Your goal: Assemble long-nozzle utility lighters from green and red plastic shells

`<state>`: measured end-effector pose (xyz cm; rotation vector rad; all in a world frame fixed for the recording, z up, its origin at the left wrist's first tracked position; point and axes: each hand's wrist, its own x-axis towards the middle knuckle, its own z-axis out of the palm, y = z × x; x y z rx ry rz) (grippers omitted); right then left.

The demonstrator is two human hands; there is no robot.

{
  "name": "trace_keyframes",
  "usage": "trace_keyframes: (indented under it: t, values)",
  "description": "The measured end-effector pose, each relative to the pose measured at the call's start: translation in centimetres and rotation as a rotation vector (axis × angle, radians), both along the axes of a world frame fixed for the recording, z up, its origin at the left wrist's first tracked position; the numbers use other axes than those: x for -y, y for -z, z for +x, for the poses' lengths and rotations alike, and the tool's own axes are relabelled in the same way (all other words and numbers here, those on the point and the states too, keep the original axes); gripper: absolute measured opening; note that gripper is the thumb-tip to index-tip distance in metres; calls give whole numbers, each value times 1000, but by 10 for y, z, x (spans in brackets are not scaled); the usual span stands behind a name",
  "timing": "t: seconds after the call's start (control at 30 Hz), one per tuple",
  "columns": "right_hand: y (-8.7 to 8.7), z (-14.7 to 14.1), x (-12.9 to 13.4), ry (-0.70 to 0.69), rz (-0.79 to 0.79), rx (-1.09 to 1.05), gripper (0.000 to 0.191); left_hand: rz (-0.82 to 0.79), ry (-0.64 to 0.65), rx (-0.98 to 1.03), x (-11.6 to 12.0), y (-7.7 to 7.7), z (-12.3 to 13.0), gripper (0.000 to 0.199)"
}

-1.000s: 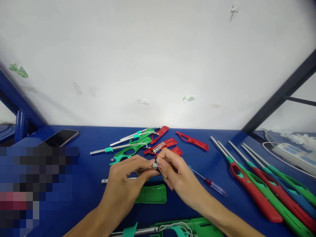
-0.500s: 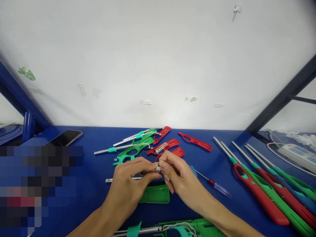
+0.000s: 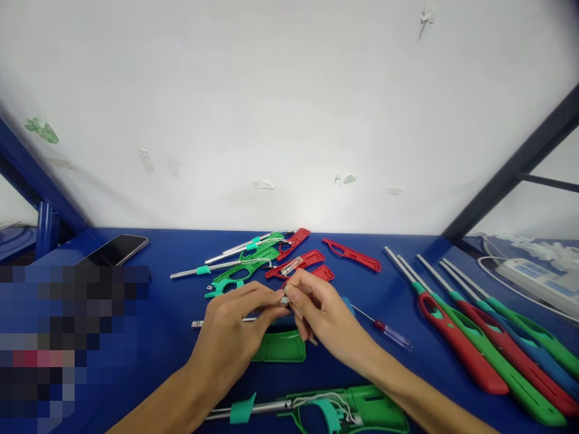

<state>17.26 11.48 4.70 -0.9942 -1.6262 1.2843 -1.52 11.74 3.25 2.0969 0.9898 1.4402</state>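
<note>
Our left hand (image 3: 233,328) and right hand (image 3: 325,313) still pinch a small part (image 3: 284,299) above the blue desk (image 3: 160,349); more of the opened lighter (image 3: 375,410) shows toward the near edge. A white wall (image 3: 289,108) lines the far edge.

Bright, even light here, its source out of sight! Behind the screwdriver (image 3: 392,335), the wall (image 3: 289,120) glows pale, dimming far up to the screwdriver's right, where the corner falls dark. Shadows? Soft and faint on the table (image 3: 167,374). Glints run along the metal tubes (image 3: 409,268) beyond the screwdriver, and its clear handle catches light too. To its left, the left hand (image 3: 237,325) and right hand (image 3: 323,310) come out well lit, but the small part (image 3: 284,300) is too soft to read! Beyond the screwdriver, rightward, the power strip's (image 3: 536,280) print blurs away. Far left of it, coarse pixel blocks (image 3: 67,343) swallow all detail.
</note>
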Motion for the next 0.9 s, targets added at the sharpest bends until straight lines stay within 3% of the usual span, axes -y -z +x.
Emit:
trace_keyframes:
  t: [0.13, 0.33, 0.53, 0.9]
  values:
    - [-4, 4, -6, 1, -1, 5, 43, -33, -13, -5, 2, -1, 3, 11]
    - [-4, 6, -9, 83, 54, 42, 45, -128, -52, 7, 3, -15, 3, 7]
    - [-5, 5, -5, 91, 122, 140, 27, -238, -97, 88, -2, -21, -1, 9]
    - [-2, -3, -1, 49, 121, 193, 10, -435, 72, 288, -7, -20, 3, 22]
